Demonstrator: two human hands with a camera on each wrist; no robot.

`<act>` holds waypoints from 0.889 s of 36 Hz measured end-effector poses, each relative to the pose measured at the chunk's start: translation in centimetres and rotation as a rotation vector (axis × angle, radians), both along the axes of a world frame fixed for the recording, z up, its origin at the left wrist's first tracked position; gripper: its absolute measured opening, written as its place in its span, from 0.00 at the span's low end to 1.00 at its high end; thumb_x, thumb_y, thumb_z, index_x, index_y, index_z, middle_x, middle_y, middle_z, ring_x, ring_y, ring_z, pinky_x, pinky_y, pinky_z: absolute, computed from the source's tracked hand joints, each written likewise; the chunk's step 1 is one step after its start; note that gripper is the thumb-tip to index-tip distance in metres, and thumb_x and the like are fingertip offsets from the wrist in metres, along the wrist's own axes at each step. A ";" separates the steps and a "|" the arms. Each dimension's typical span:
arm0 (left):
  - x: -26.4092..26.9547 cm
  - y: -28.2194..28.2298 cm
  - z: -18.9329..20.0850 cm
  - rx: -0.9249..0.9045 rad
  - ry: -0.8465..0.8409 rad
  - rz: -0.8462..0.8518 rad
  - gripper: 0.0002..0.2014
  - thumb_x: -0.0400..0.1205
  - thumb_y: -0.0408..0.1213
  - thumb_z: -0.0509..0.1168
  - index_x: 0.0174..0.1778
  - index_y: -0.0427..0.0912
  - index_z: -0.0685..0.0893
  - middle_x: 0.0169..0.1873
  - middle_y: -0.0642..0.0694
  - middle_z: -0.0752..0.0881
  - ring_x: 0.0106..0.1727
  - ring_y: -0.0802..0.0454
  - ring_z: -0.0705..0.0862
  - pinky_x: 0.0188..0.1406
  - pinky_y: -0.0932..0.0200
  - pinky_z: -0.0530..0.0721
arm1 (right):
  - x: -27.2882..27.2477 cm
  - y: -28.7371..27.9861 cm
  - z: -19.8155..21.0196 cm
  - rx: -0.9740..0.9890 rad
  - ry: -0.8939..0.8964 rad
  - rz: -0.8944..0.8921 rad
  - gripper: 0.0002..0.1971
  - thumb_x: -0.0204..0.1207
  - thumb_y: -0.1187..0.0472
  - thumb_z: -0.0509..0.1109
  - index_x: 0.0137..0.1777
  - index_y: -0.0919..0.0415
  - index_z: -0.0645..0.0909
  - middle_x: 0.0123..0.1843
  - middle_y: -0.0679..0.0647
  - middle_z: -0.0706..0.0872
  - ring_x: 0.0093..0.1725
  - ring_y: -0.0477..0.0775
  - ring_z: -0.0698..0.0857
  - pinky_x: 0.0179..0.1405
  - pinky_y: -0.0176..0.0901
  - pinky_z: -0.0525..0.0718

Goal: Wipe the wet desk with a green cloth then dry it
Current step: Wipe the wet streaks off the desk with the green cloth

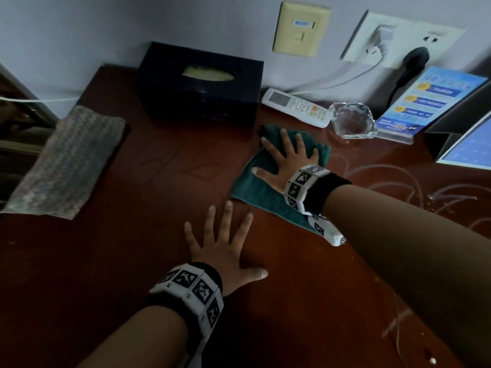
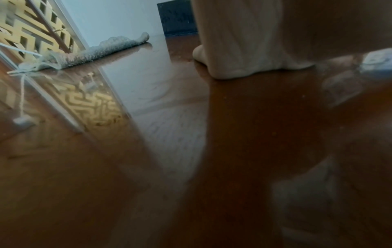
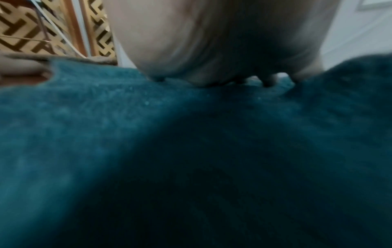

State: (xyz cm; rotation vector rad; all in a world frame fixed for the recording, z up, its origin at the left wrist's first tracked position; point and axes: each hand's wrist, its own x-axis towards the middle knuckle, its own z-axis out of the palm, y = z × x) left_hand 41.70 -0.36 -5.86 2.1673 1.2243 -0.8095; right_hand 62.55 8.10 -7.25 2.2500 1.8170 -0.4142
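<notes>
A dark green cloth (image 1: 255,187) lies spread on the brown desk (image 1: 132,248), right of centre. My right hand (image 1: 283,158) presses flat on it with fingers straight and spread; the cloth (image 3: 148,151) fills the right wrist view under the palm (image 3: 212,42). My left hand (image 1: 225,248) rests flat on the bare desk just in front of the cloth, fingers spread, holding nothing. In the left wrist view the palm (image 2: 244,42) sits on the glossy wood (image 2: 233,134). Streaks of water (image 1: 398,181) glisten on the desk at the right. A grey woven cloth (image 1: 66,163) lies at the left edge.
Along the wall stand a black tissue box (image 1: 199,83), a white remote (image 1: 297,107), a glass ashtray (image 1: 353,120) and a blue leaflet stand (image 1: 430,99). Cables (image 1: 345,81) run from wall sockets. A screen corner (image 1: 467,144) juts in at the right.
</notes>
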 end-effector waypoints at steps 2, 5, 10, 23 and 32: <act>0.1 0.0 0.1 -0.001 0.005 0.000 0.51 0.68 0.78 0.50 0.66 0.64 0.16 0.64 0.50 0.10 0.73 0.39 0.16 0.67 0.23 0.29 | 0.6 -0.3 0.1 -0.012 -0.006 -0.048 0.39 0.70 0.20 0.43 0.79 0.28 0.35 0.85 0.46 0.32 0.84 0.64 0.37 0.75 0.79 0.46; 0.1 0.0 0.1 -0.001 0.014 0.001 0.51 0.68 0.78 0.50 0.66 0.64 0.16 0.65 0.50 0.10 0.73 0.39 0.16 0.67 0.23 0.29 | 1.6 -1.2 0.2 -0.021 -0.004 -0.107 0.39 0.69 0.20 0.43 0.79 0.27 0.34 0.85 0.48 0.31 0.83 0.65 0.37 0.74 0.79 0.47; 0.1 0.0 0.1 0.009 0.029 -0.001 0.51 0.67 0.79 0.49 0.64 0.65 0.15 0.65 0.50 0.10 0.73 0.39 0.17 0.68 0.23 0.30 | 3.4 -2.9 0.4 -0.033 -0.013 -0.156 0.40 0.69 0.20 0.43 0.78 0.27 0.33 0.85 0.48 0.31 0.83 0.66 0.38 0.74 0.79 0.49; 0.1 0.1 0.3 -0.004 0.033 -0.001 0.53 0.68 0.79 0.50 0.70 0.64 0.18 0.64 0.50 0.10 0.73 0.39 0.17 0.68 0.23 0.29 | 6.9 -5.3 0.4 -0.056 0.007 -0.290 0.42 0.69 0.20 0.45 0.79 0.30 0.34 0.84 0.46 0.31 0.83 0.64 0.36 0.76 0.77 0.47; 0.2 0.0 0.4 0.003 0.043 -0.007 0.52 0.68 0.79 0.50 0.71 0.64 0.18 0.63 0.50 0.10 0.73 0.38 0.17 0.69 0.23 0.31 | 8.1 -8.4 2.5 -0.139 0.052 -0.038 0.38 0.78 0.32 0.55 0.81 0.34 0.36 0.85 0.46 0.32 0.84 0.54 0.36 0.81 0.66 0.43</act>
